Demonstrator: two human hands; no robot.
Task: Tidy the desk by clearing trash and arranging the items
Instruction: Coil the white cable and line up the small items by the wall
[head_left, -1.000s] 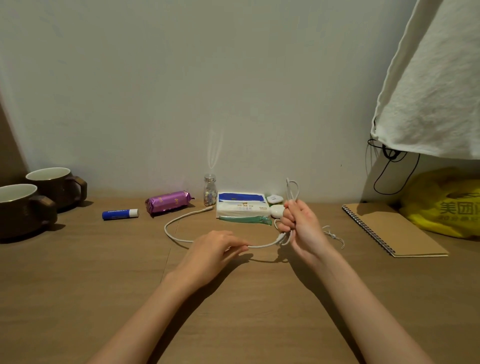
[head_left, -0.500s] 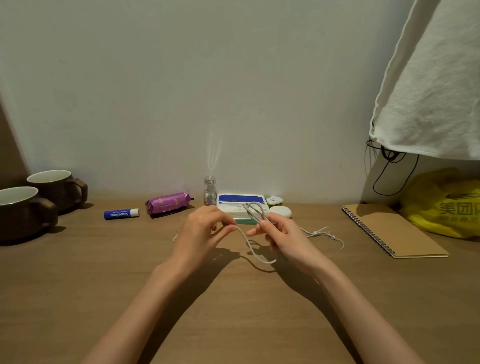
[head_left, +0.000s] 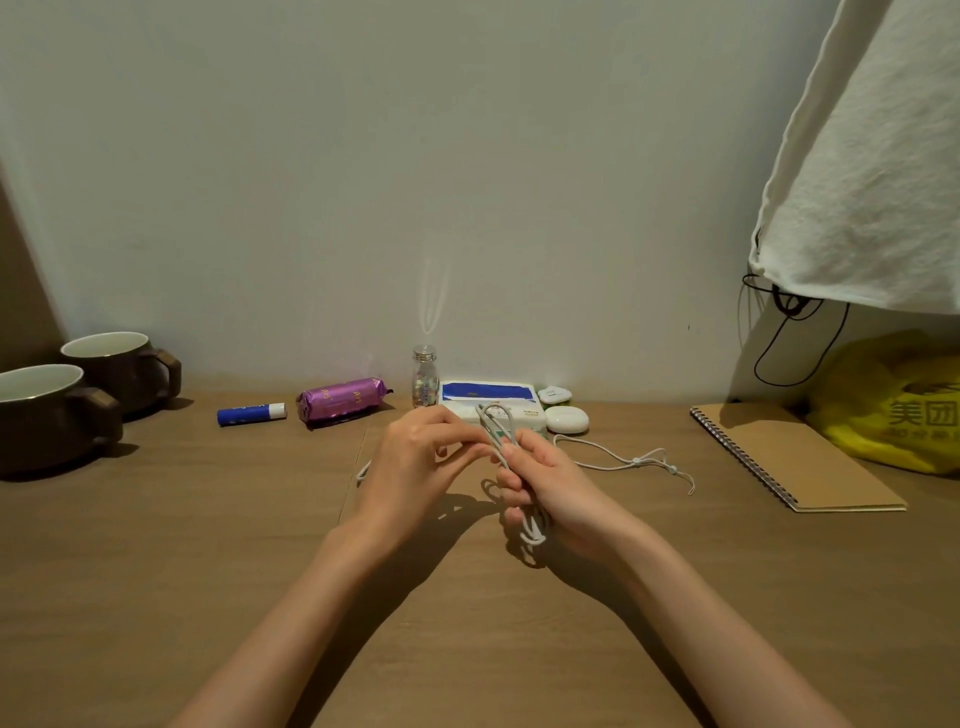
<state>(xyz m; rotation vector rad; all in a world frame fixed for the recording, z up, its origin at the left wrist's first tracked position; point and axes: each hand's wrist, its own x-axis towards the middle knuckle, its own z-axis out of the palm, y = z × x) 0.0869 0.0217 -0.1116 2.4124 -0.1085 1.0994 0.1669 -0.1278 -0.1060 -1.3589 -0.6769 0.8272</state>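
Right hand grip clamps the looped white cable above mid-desk; left hand fingertips apparently pinch its top loop.

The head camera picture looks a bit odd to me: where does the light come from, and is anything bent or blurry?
Head view: dim, warm light; both hands cast shadows toward the viewer on the desk. The wide lens stretches the forearms at the bottom edge. A faint streak of glare rises above the small glass bottle. Nothing is badly blurred.

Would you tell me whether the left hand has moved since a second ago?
Yes. The left hand has lifted off the desk and moved away from the person, toward the tissue pack, meeting the right hand at the white cable.
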